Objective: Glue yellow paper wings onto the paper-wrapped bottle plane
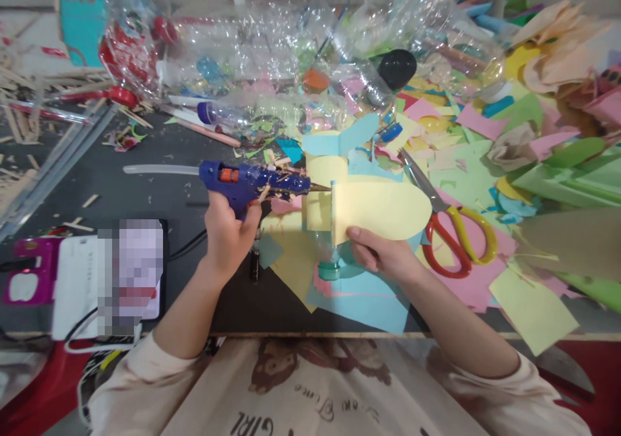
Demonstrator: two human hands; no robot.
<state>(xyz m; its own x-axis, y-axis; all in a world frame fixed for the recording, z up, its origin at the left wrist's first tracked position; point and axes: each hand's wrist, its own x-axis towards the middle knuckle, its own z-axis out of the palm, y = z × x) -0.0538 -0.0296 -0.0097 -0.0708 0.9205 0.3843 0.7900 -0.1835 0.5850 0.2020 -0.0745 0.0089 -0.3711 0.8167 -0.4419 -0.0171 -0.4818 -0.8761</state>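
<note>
My left hand is wrapped round the handle of a blue hot glue gun. A clear glue stick pokes out of its back end. The nozzle points right, at the folded left edge of a pale yellow paper cutout with a rounded end. My right hand pinches that cutout at its lower edge. Just behind it lies a small plastic bottle wrapped in yellow paper, its green cap towards me and light blue paper pieces at the far end. Whether cutout and bottle touch, I cannot tell.
Open scissors with red and yellow handles lie on paper scraps at right. Clear plastic bottles pile up along the back. Wooden sticks and clear tubes are at left, with a phone and a white box-like device nearer.
</note>
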